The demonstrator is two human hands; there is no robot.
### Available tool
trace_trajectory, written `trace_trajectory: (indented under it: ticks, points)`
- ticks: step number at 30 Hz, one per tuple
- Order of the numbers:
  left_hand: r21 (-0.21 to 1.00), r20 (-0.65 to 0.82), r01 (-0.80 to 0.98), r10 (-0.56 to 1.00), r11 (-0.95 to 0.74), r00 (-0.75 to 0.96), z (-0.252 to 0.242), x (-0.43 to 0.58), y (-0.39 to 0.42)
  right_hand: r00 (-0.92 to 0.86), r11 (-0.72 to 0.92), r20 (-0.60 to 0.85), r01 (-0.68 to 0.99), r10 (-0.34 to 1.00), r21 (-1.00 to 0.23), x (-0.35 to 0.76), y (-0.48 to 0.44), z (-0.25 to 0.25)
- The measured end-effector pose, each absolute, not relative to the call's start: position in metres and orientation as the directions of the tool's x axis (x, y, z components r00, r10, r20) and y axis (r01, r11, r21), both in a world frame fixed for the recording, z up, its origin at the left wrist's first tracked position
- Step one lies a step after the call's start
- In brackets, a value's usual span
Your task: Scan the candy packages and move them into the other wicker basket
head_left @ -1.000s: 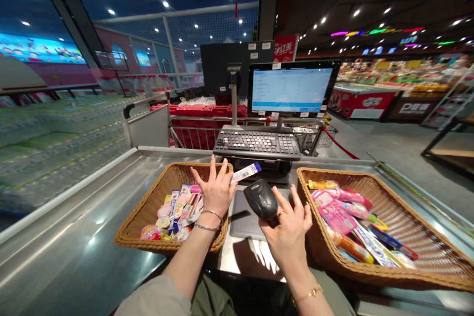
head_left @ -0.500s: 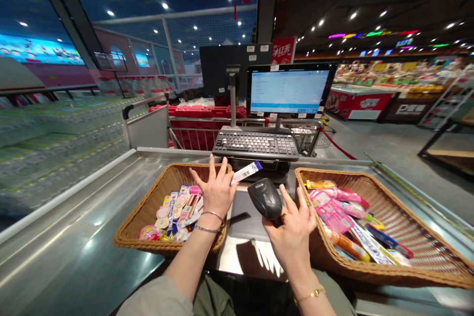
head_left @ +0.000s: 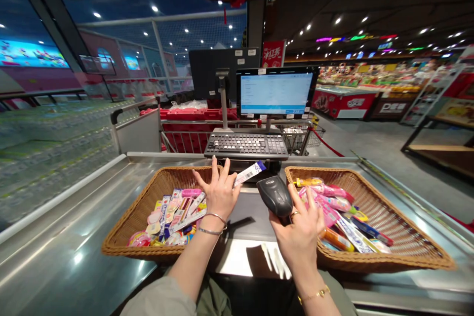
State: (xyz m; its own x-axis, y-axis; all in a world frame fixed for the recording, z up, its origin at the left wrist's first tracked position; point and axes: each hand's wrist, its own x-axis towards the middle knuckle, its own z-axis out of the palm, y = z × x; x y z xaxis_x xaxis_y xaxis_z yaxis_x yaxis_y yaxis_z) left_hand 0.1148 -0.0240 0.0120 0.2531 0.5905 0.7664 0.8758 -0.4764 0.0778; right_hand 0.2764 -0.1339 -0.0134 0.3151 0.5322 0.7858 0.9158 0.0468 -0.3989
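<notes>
My left hand (head_left: 219,192) holds a slim white and blue packet (head_left: 250,172) between thumb and forefinger, its other fingers spread, above the right rim of the left wicker basket (head_left: 122,239). My right hand (head_left: 300,224) grips a black handheld barcode scanner (head_left: 276,195), its head aimed toward the packet. The left basket holds several small colourful packets (head_left: 174,212). The right wicker basket (head_left: 392,252) holds several pink and mixed packets (head_left: 335,210).
A keyboard (head_left: 246,145) and lit screen (head_left: 274,93) stand behind the baskets on the steel counter (head_left: 74,256). Red shopping carts (head_left: 192,126) sit behind the counter. Shop shelves and freezers lie to the right.
The view has shifted right, so everything sits further left in frame. My right hand has raised the scanner a little, closer to the packet. My left hand holds the packet much as before.
</notes>
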Motion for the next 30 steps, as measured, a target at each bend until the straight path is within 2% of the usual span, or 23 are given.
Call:
trace_trajectory:
  ticks: [20, 30]
  points:
    - [0.05, 0.754, 0.829, 0.565, -0.557, 0.335, 0.012, 0.153, -0.033, 0.471, -0.08, 0.793, 0.874, 0.386, -0.48, 0.323, -0.154, -0.009]
    - [0.037, 0.753, 0.78, 0.531, -0.625, 0.389, 0.011, 0.175, -0.037, 0.582, -0.158, 0.755, 0.811, 0.302, -0.563, 0.347, -0.167, -0.008]
